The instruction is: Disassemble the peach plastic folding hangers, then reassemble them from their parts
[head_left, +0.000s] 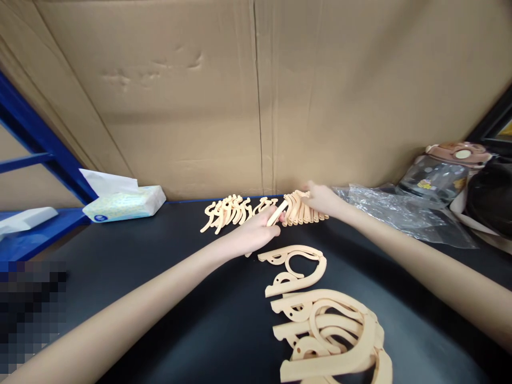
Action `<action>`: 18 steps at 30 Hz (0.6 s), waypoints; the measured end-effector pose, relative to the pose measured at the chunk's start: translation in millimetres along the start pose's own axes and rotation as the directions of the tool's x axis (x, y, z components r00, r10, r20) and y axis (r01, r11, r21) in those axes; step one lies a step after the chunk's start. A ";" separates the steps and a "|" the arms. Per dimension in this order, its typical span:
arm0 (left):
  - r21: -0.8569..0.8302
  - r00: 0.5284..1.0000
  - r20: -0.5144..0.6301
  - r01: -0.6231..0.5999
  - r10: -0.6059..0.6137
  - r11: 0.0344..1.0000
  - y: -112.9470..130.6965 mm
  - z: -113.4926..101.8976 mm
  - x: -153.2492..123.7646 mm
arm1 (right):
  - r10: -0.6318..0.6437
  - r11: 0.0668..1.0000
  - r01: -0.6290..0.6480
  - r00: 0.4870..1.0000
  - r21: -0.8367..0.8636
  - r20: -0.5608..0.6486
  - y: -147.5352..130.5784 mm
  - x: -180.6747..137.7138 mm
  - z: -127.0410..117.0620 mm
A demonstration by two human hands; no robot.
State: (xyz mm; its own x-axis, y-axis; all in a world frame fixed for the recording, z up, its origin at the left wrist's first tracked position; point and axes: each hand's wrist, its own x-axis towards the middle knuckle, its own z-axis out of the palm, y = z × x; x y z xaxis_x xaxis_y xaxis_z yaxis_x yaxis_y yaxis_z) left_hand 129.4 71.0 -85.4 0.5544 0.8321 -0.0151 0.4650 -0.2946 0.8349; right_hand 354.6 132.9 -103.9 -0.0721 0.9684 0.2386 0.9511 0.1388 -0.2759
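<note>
Head view showed the left hand (256,232) closed around one beige piece (277,213); just beside its fingers, the right hand (320,200) met a row of pieces (296,209), its grip unclear. Picking seemed underway; the next move perhaps called for careful separating.

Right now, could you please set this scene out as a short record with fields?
Left hand: holding a beige piece
Right hand: at a row of beige pieces; grip unclear
Surface: black table
Nearer: looped beige parts, some overlapping
Left side: tissue pack, one tissue sticking out
Right side: clear plastic, lidded bottle
Behind: cardboard
</note>
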 end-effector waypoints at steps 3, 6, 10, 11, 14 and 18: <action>0.036 0.998 0.062 -0.018 0.015 0.999 -2.3 2.7 -0.2 | -0.037 0.999 0.037 0.999 -0.007 0.033 -7.2 -3.7 -0.9; 0.051 0.996 0.083 -0.027 0.023 0.998 -4.4 3.6 0.2 | -0.072 0.997 0.073 0.996 -0.013 0.057 -10.1 -5.4 -1.0; 0.053 0.995 0.093 -0.033 0.028 0.998 -5.1 2.5 -0.6 | -0.112 0.994 0.113 0.992 -0.008 0.063 -8.5 -5.2 1.7; 0.050 0.996 0.088 -0.037 0.032 0.998 -4.9 2.5 -1.0 | -0.120 0.993 0.120 0.991 -0.001 0.059 -8.0 -5.1 2.1; 0.026 0.998 0.032 -0.052 0.051 0.998 -4.6 2.9 -0.9 | -0.137 0.990 0.136 0.990 0.039 0.023 -9.3 -5.4 -0.1; -0.076 0.990 -0.138 -0.039 0.028 0.996 -7.5 0.3 6.2 | -0.178 0.972 0.182 0.983 0.151 -0.034 -24.3 -10.7 -10.8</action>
State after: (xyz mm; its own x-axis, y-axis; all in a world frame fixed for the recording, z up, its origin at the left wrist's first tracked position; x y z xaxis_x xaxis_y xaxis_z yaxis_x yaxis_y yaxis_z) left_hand 129.5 78.1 -91.9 0.4670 0.8802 0.0844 0.3891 -0.2903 0.8743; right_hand 335.5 116.9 -89.7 -0.2304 0.9205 0.3157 0.8657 0.3420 -0.3654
